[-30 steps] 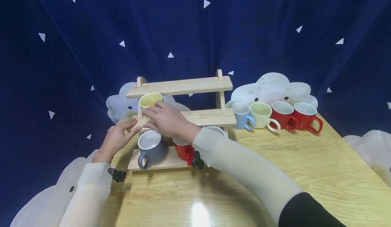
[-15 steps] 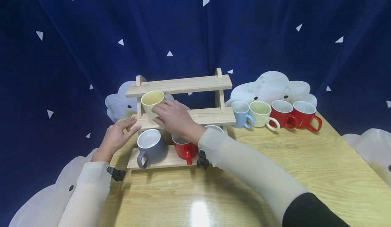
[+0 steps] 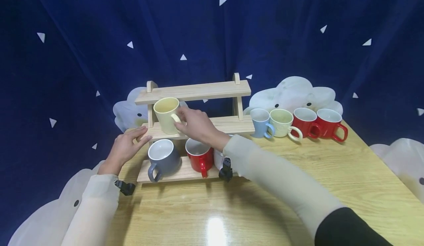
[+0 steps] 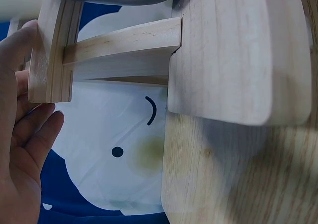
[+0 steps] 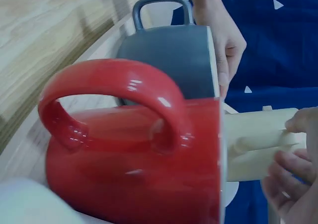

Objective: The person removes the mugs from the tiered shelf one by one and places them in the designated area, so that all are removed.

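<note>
A pale yellow mug [image 3: 166,118] stands upright at the left end of the middle board of a wooden shelf rack [image 3: 198,91]. My right hand [image 3: 200,127] pinches its handle, which faces front right; in the right wrist view, thumb and fingers meet near the handle [image 5: 263,143]. My left hand [image 3: 125,147] holds the left end of that middle board, thumb and fingers on either side of it in the left wrist view. Below, a grey-blue mug [image 3: 165,162], a red mug [image 3: 200,160] and a white mug [image 3: 218,159], partly hidden by my right arm, sit on the bottom board.
Right of the rack, a light blue mug [image 3: 259,120], a pale green mug [image 3: 279,122] and two red mugs, one [image 3: 302,122] beside the other [image 3: 326,125], stand in a row on the wooden table [image 3: 298,176]. Behind hangs a dark blue curtain [image 3: 285,36].
The yellow mug has shifted slightly right, and its handle has come into sight. My right hand has moved right, from the mug's body to its handle. My left hand stays on the board.
</note>
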`<state>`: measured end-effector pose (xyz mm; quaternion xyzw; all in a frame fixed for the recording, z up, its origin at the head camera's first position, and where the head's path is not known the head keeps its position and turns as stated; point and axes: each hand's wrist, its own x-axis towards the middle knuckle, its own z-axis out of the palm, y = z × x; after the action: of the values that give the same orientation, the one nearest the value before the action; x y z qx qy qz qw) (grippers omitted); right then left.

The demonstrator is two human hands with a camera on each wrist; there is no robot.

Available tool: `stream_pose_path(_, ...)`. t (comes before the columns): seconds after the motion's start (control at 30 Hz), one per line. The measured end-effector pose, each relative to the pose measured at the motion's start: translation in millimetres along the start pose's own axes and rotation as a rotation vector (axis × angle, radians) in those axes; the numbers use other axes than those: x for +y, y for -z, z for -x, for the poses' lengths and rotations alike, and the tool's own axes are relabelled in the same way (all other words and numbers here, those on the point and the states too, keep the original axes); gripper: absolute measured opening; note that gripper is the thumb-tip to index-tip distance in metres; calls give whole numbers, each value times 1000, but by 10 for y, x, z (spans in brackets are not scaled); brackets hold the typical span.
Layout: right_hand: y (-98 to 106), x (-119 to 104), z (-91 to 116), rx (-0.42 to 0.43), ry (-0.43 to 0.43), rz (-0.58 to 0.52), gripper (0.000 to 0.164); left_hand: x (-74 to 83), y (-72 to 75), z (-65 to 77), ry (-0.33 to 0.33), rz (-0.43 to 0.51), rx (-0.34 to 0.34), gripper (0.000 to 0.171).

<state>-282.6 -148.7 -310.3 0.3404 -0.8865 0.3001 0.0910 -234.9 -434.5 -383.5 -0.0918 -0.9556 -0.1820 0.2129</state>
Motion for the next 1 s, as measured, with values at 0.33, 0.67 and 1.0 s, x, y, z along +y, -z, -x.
stream_pose_path(0.33, 52, 23, -96, -102, -101, -94, 32, 19, 21, -12, 9, 0, -10, 53)
stream_pose_path(0.67, 34, -5, -21, -60, -101, -112, 23, 39, 20, -15, 22, -4, -22, 55)
stream_pose_path(1.0, 78, 108, 9, -10, -152, -205, 12, 34, 10, 4, 22, -9, -15, 55)
